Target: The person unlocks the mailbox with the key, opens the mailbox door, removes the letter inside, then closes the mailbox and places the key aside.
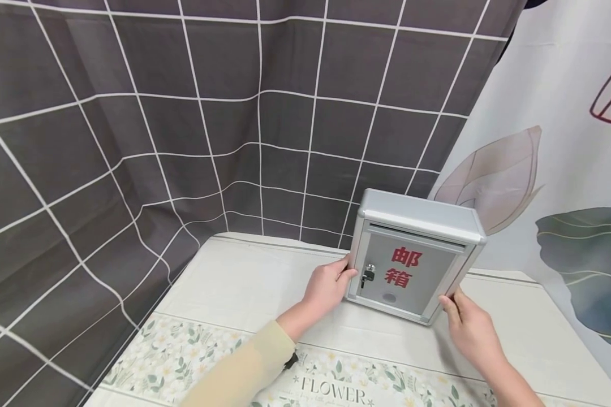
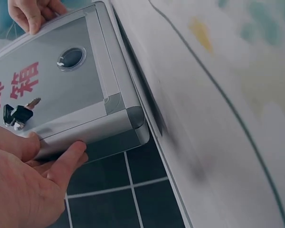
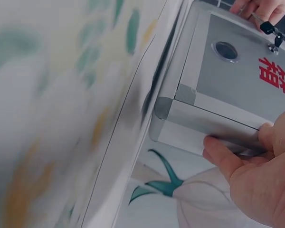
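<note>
My left hand and right hand grip a silver mailbox side-on, can't really tell if it's touching the table.

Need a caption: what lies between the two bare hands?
A silver, rectangular metal mailbox lies there, gripped by the left hand and the right hand; the head view shows it.

Between the left hand and the right hand, the mailbox looks like smooth, softly sheened metal with plastic-looking corner caps. Close by the left grip, the keys have black plastic heads. Beneath both grips, the floral table cover appears smooth; beyond, the checked curtain is matt, rippled cloth.
</note>
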`<state>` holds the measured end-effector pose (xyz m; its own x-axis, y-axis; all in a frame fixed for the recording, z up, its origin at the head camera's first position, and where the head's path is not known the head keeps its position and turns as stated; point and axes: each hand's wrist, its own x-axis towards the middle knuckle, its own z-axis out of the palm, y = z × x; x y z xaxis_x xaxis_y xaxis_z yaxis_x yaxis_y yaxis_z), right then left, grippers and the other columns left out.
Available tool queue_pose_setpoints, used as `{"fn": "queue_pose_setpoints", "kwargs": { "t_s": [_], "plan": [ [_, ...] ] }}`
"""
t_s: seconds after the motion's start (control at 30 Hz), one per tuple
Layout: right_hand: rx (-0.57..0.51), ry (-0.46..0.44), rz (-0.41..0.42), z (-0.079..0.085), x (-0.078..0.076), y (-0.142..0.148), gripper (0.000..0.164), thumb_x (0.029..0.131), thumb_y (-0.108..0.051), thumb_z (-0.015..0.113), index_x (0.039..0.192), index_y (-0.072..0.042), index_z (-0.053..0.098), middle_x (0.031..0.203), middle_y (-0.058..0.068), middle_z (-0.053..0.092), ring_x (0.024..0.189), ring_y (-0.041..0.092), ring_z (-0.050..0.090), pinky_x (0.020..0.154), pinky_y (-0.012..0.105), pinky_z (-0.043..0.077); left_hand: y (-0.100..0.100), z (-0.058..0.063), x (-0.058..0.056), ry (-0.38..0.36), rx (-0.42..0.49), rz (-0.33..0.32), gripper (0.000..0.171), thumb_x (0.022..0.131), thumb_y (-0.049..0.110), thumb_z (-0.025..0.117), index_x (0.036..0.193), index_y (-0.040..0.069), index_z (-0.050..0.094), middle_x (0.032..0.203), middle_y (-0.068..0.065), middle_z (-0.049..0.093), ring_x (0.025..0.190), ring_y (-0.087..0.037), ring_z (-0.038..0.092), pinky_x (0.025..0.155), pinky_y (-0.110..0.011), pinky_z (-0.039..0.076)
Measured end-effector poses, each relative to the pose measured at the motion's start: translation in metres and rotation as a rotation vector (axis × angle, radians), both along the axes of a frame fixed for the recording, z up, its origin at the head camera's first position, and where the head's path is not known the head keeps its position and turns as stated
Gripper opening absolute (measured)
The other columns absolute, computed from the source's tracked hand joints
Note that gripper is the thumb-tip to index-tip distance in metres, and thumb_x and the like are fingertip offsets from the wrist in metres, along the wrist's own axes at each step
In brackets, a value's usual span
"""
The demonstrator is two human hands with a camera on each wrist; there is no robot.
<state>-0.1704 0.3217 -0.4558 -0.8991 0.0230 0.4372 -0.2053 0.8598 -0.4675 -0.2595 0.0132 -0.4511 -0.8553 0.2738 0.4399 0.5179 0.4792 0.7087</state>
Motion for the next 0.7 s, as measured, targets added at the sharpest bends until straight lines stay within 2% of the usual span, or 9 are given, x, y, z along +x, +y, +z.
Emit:
{"fn": "queue_pose_setpoints", "kwargs": {
  "t_s": [0.13, 0.33, 0.4, 0.5, 0.6, 0.7],
  "plan": [
    [-0.007, 0.032, 0.034, -0.001, -0.006, -0.011, 0.022, 0.118, -0.011, 0.058, 0.121, 0.008, 0.069, 0.143, 0.045, 0.059, 0.089, 0.042, 0.071, 0.063, 0.050, 0.057, -0.013, -0.002, 0.000, 0.000, 0.006, 0.024, 0.045, 0.113, 0.023, 0.069, 0.151, -0.001, 0.066, 0.144, -0.016, 0.071, 0.128, -0.031, 0.074, 0.101, -0.045, 0.066],
    [-0.013, 0.012, 0.066, -0.002, -0.013, -0.023, 0.035, 0.118, -0.013, 0.056, 0.139, 0.015, 0.063, 0.127, 0.040, 0.070, 0.110, 0.058, 0.072, 0.080, 0.069, 0.062, -0.028, -0.004, 0.003, 0.000, 0.010, 0.050, 0.047, 0.113, 0.025, 0.069, 0.152, -0.001, 0.065, 0.144, -0.016, 0.071, 0.124, -0.032, 0.076, 0.098, -0.046, 0.067],
    [-0.015, 0.008, 0.071, -0.003, -0.015, -0.026, 0.034, 0.118, -0.012, 0.056, 0.138, 0.014, 0.063, 0.126, 0.039, 0.071, 0.110, 0.058, 0.072, 0.082, 0.070, 0.062, -0.031, -0.005, 0.003, -0.002, 0.010, 0.056, 0.047, 0.113, 0.025, 0.069, 0.152, 0.000, 0.065, 0.144, -0.015, 0.071, 0.117, -0.031, 0.079, 0.094, -0.045, 0.068],
    [-0.018, 0.010, 0.083, -0.003, -0.018, -0.031, 0.031, 0.118, -0.012, 0.057, 0.136, 0.012, 0.064, 0.121, 0.036, 0.073, 0.109, 0.056, 0.073, 0.082, 0.068, 0.063, -0.037, -0.005, 0.005, -0.001, 0.009, 0.062, 0.047, 0.113, 0.026, 0.068, 0.151, -0.002, 0.065, 0.144, -0.016, 0.070, 0.116, -0.031, 0.079, 0.091, -0.044, 0.068],
    [-0.020, 0.021, 0.093, -0.003, -0.018, -0.035, 0.031, 0.118, -0.012, 0.058, 0.136, 0.012, 0.064, 0.119, 0.033, 0.074, 0.110, 0.056, 0.073, 0.086, 0.070, 0.062, -0.041, -0.006, 0.007, 0.003, 0.016, 0.061, 0.046, 0.113, 0.024, 0.068, 0.149, -0.005, 0.065, 0.144, -0.019, 0.071, 0.123, -0.033, 0.077, 0.099, -0.045, 0.067],
    [-0.018, 0.023, 0.099, -0.003, -0.017, -0.038, 0.035, 0.117, -0.011, 0.059, 0.141, 0.014, 0.062, 0.125, 0.036, 0.072, 0.114, 0.058, 0.071, 0.091, 0.071, 0.061, -0.044, -0.007, 0.009, 0.001, 0.024, 0.058, 0.046, 0.113, 0.023, 0.068, 0.147, -0.007, 0.066, 0.142, -0.020, 0.071, 0.129, -0.035, 0.073, 0.107, -0.047, 0.063]
  ]
}}
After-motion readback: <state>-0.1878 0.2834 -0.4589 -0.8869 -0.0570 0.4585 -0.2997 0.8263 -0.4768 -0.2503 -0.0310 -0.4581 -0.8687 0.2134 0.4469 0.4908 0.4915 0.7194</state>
